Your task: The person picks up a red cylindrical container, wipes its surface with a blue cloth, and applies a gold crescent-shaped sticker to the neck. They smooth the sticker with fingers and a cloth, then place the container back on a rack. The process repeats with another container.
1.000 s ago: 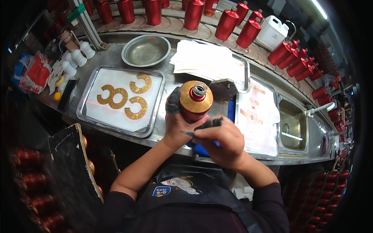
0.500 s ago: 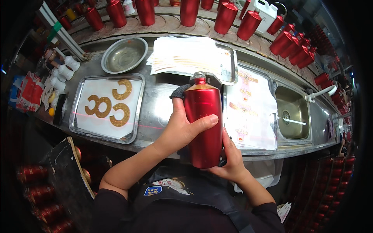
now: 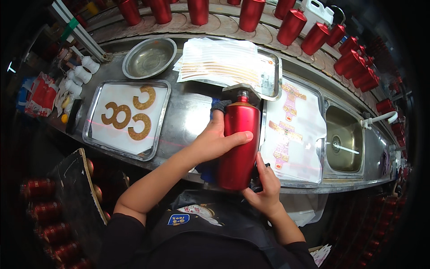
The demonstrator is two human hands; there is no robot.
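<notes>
A glossy red bottle [image 3: 242, 143] with a bare threaded neck is held over the bench's front edge, its neck pointing away from me and its base toward me. My left hand [image 3: 218, 138] grips its left side, thumb laid across the front; the other fingers go behind it, and dark fabric covers some of them. My right hand [image 3: 265, 190] holds the lower right side near the base, its fingertips partly hidden behind the bottle. Just beyond the neck is a metal bracket [image 3: 245, 88]; whether they touch, I cannot tell. Blue material shows behind the bottle.
A tray with gold ring-shaped pieces [image 3: 142, 127] lies left, below a metal bowl [image 3: 149, 58]. Label sheets [image 3: 219, 62] are stacked at the back; another label tray [image 3: 291, 134] and a sink [image 3: 342, 139] are right. Red bottles [image 3: 291, 27] stand on a curved conveyor behind.
The conveyor's bottles have travelled to the right. The held bottle has shifted slightly right, bringing its neck in front of the bracket. Both hands keep their hold, and the whole view has shifted a little.
</notes>
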